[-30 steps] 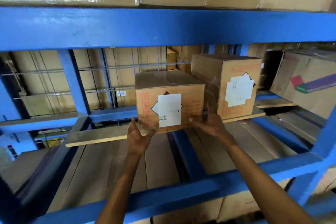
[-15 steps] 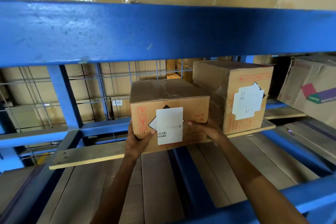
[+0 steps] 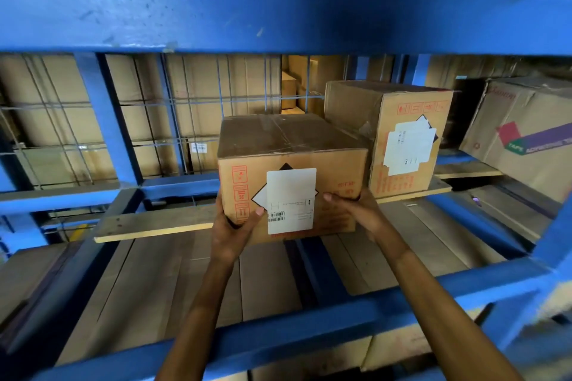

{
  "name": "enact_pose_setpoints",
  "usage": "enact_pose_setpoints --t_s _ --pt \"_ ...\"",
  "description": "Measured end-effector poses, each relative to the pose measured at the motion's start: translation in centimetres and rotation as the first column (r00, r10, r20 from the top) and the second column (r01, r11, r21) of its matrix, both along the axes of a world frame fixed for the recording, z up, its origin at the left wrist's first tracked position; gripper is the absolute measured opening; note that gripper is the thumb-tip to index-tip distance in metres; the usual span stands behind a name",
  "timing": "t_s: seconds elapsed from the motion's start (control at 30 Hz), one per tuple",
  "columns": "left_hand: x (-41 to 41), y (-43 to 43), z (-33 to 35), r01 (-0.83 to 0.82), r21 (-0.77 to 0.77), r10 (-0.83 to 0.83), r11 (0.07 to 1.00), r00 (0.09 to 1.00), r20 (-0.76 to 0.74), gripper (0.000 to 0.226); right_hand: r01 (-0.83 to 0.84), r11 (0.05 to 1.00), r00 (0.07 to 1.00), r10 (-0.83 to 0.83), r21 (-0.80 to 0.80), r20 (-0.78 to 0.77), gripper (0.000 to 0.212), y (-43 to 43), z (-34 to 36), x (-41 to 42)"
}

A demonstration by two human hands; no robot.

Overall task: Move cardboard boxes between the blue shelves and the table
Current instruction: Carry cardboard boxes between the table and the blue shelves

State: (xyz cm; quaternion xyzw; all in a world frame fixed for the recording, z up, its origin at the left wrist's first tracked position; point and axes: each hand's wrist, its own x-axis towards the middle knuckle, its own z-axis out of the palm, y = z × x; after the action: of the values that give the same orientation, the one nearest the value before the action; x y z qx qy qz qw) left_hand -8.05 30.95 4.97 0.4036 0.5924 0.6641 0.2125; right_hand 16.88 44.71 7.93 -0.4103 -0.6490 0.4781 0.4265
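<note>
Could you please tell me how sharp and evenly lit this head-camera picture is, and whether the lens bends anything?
Head view: the held box and both hands, left hand and right hand, are fairly sharp; its white label is bright, small print unreadable; the lower right corner smears; the wide lens bows the blue top beam; recesses behind the wire mesh are dim.

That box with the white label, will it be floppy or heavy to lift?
Probably stiff: the box keeps square edges and its top is taped shut. Likely manageable, since the left hand and right hand grip only its lower corners. Its weight cannot be seen.
</note>
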Motion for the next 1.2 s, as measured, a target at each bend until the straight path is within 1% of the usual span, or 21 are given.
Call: enact_pose_setpoints --t_s 0.13,0.23,0.3,0.4,0.47,0.53,0.6,0.63,0.7,0.73,0.77,0.8,0.83,0.9,0.93,0.97,1.0,1.1,1.13,1.2 --pt "2.0 -4.3 -0.3 0.059 0.055 -0.059 0.997 0.998 0.014 0.086 -0.013 1.000 1.000 0.013 0.005 -0.012 0.058 -4.2 -0.3 2.2" --pt "3.3 -7.0 -0.8 0.027 0.047 -0.028 0.999 1.000 0.010 0.085 0.026 1.000 1.000 -0.026 -0.016 -0.014 0.051 -6.9 -0.6 3.4" --pt "4.0 -8.6 -1.4 0.027 0.052 -0.027 0.998 1.000 0.005 0.082 0.037 0.999 0.999 -0.037 -0.032 -0.016 0.056 -8.5 -1.0 4.0" --pt "4.7 -10.5 -2.3 0.045 0.040 -0.045 0.998 0.999 0.012 0.082 0.042 0.998 0.999 -0.042 -0.051 -0.003 0.079 -10.7 -1.4 4.8" --pt "4.8 -11.2 -2.4 0.035 0.012 -0.036 0.999 0.999 0.025 0.082 0.076 0.996 0.997 -0.076 -0.046 0.004 0.092 -11.8 -1.2 5.0" --pt "4.6 -11.3 -2.5 0.040 -0.013 -0.039 0.999 0.999 0.025 0.079 0.128 0.991 0.992 -0.128 0.036 0.000 0.107 -12.6 -0.2 4.7" --pt "4.2 -11.1 -2.6 0.063 -0.075 -0.059 0.995 0.997 0.048 0.071 0.181 0.961 0.982 -0.189 0.208 0.015 0.128 -13.0 1.4 4.3" --pt "3.8 -11.0 -2.6 0.087 -0.130 -0.079 0.988 0.995 0.063 0.063 0.200 0.925 0.973 -0.226 0.323 0.046 0.137 -13.0 2.2 4.2" --pt "2.8 -10.9 -2.8 0.173 -0.256 -0.144 0.951 0.982 0.125 0.048 0.180 0.813 0.924 -0.333 0.554 0.189 0.152 -12.7 3.9 4.0" --pt "2.3 -10.7 -2.8 0.227 -0.303 -0.176 0.926 0.967 0.185 0.046 0.134 0.763 0.879 -0.386 0.632 0.280 0.155 -12.6 4.9 3.9" --pt "1.6 -10.5 -2.8 0.278 -0.332 -0.198 0.901 0.946 0.257 0.048 0.064 0.733 0.829 -0.417 0.677 0.373 0.155 -12.4 5.8 3.7" --pt "1.1 -10.3 -2.7 0.319 -0.338 -0.207 0.885 0.922 0.329 0.052 -0.026 0.729 0.775 -0.418 0.684 0.474 0.151 -12.2 6.8 3.4" --pt "0.5 -10.0 -2.6 0.344 -0.326 -0.205 0.880 0.897 0.391 0.055 -0.123 0.747 0.708 -0.395 0.653 0.585 0.144 -12.0 7.8 3.0" --pt "-0.2 -9.7 -2.6 0.351 -0.260 -0.189 0.900 0.850 0.492 0.059 -0.266 0.807 0.556 -0.318 0.527 0.768 0.130 -11.6 9.7 1.6" --pt "-0.3 -9.7 -2.7 0.342 -0.210 -0.184 0.916 0.823 0.538 0.062 -0.304 0.824 0.496 -0.292 0.479 0.818 0.127 -11.5 10.4 0.8" --pt "-0.4 -9.6 -2.8 0.327 -0.157 -0.181 0.932 0.794 0.580 0.064 -0.326 0.827 0.463 -0.283 0.459 0.840 0.126 -11.4 11.1 0.0" --pt "-0.3 -9.6 -3.0 0.306 -0.103 -0.182 0.946 0.768 0.615 0.066 -0.337 0.821 0.457 -0.285 0.461 0.842 0.126 -11.2 11.8 -0.8" --pt "0.8 -8.9 -3.0 0.215 0.081 -0.214 0.973 0.721 0.659 0.071 -0.348 0.810 0.512 -0.258 0.472 0.820 0.128 -10.6 14.0 -2.3" --pt "1.6 -8.5 -2.6 0.185 0.163 -0.246 0.969 0.710 0.660 0.074 -0.352 0.813 0.524 -0.239 0.464 0.817 0.128 -10.4 14.7 -2.6" --pt "3.1 -7.6 -1.3 0.126 0.316 -0.310 0.940 0.701 0.642 0.080 -0.354 0.817 0.511 -0.239 0.456 0.825 0.125 -10.0 15.9 -3.2"
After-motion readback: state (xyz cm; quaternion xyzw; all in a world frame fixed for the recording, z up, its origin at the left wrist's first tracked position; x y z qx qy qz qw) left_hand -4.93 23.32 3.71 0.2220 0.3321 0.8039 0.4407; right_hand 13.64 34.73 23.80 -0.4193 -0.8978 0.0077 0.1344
